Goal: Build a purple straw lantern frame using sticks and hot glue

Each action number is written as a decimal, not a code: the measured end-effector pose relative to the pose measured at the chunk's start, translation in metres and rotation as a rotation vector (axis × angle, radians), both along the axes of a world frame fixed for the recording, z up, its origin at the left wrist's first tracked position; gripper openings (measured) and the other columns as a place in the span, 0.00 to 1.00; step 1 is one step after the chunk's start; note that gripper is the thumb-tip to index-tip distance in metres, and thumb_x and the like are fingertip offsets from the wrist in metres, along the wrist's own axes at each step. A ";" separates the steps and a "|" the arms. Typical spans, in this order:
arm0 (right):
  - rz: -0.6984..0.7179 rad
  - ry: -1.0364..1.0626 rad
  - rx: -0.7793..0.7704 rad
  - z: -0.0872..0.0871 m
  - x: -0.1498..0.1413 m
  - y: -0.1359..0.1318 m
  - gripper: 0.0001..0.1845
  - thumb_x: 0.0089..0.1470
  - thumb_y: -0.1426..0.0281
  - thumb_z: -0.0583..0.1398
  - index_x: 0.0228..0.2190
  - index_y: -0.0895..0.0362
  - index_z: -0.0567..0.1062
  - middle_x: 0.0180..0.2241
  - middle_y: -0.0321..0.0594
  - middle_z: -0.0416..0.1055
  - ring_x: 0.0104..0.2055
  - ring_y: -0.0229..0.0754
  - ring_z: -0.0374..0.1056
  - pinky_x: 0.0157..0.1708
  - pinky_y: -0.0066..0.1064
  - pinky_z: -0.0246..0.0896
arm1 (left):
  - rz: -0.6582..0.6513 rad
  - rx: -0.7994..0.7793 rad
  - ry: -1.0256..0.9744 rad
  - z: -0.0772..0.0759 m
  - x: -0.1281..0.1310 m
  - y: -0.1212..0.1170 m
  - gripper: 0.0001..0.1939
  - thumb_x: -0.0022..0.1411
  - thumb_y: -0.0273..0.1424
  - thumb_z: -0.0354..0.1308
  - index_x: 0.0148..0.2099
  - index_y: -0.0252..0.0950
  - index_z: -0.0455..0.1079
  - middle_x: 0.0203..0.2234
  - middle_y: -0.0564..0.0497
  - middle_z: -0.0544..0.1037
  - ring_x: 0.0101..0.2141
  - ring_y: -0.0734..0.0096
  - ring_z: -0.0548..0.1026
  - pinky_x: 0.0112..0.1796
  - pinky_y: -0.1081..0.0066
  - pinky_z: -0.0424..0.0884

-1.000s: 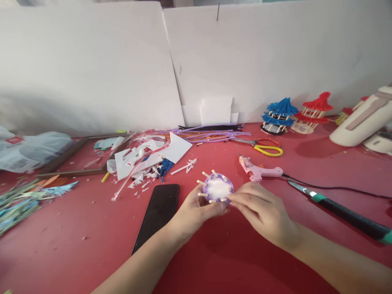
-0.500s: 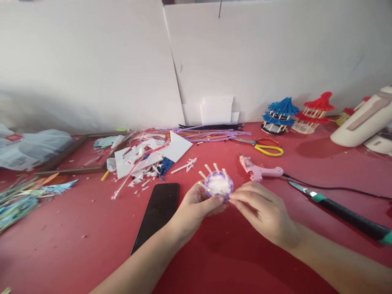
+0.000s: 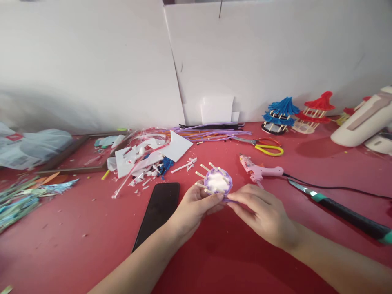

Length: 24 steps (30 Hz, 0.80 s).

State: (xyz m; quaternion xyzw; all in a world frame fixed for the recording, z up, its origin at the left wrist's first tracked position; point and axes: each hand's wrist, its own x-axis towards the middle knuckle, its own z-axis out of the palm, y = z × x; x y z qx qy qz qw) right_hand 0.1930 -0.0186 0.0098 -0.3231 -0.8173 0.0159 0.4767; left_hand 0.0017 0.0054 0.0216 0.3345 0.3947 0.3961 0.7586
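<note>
Head view showed us the purple-rimmed white disc (image 3: 217, 182) at the fingertips of our left hand (image 3: 194, 206), its ring of pale sticks (image 3: 200, 175) slanting outward on the side away from us. That hand was narrow around the near-left edge, thumb on top. Our right hand (image 3: 263, 212) was pinched narrow on a purple strand (image 3: 231, 200) at the disc's near edge, just beside the left thumb.

We judged the strand the likeliest trouble: too hard a pull from the right hand could have peeled it off the rim or tipped the disc in the left hand's light hold. The sticks looked thin, and left fingers closing too far inward could have bent or loosened those nearest them. With both thumbs crowding the near edge, we could not tell how firmly the strand sat there.

Other risks lay about the right hand. Just beyond it rested the pink glue gun (image 3: 260, 170); whether it was hot we could not tell, but a careless reach forward could have met its nozzle. Right of that hand, the craft knife (image 3: 346, 213) lay with its blade bare, where a sideways sweep could have caught it.
</note>
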 end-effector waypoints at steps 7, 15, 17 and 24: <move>-0.033 0.009 -0.018 0.002 0.001 0.000 0.10 0.58 0.83 0.60 0.39 0.60 0.75 0.30 0.40 0.75 0.32 0.37 0.71 0.35 0.29 0.71 | -0.036 0.013 0.014 0.001 -0.001 -0.001 0.15 0.53 0.29 0.73 0.41 0.33 0.73 0.33 0.49 0.82 0.36 0.70 0.81 0.38 0.72 0.80; -0.024 0.179 -0.229 0.003 0.006 0.002 0.07 0.60 0.80 0.60 0.38 0.57 0.75 0.32 0.37 0.74 0.34 0.33 0.72 0.36 0.23 0.69 | -0.061 -0.084 -0.191 0.006 -0.004 0.002 0.13 0.50 0.26 0.68 0.41 0.34 0.74 0.36 0.45 0.84 0.38 0.57 0.84 0.35 0.66 0.82; -0.040 0.187 -0.267 0.003 0.007 0.002 0.06 0.61 0.79 0.60 0.37 0.57 0.76 0.32 0.36 0.74 0.33 0.32 0.71 0.35 0.22 0.69 | -0.054 -0.088 -0.192 0.006 -0.005 0.002 0.13 0.52 0.27 0.67 0.41 0.34 0.75 0.38 0.44 0.84 0.38 0.57 0.83 0.34 0.67 0.82; -0.031 0.211 -0.335 0.000 0.007 0.003 0.06 0.61 0.77 0.61 0.37 0.55 0.76 0.33 0.35 0.76 0.34 0.33 0.72 0.36 0.23 0.69 | 0.059 -0.041 -0.164 0.006 -0.001 0.002 0.06 0.50 0.24 0.70 0.32 0.31 0.77 0.30 0.47 0.83 0.33 0.68 0.80 0.35 0.68 0.83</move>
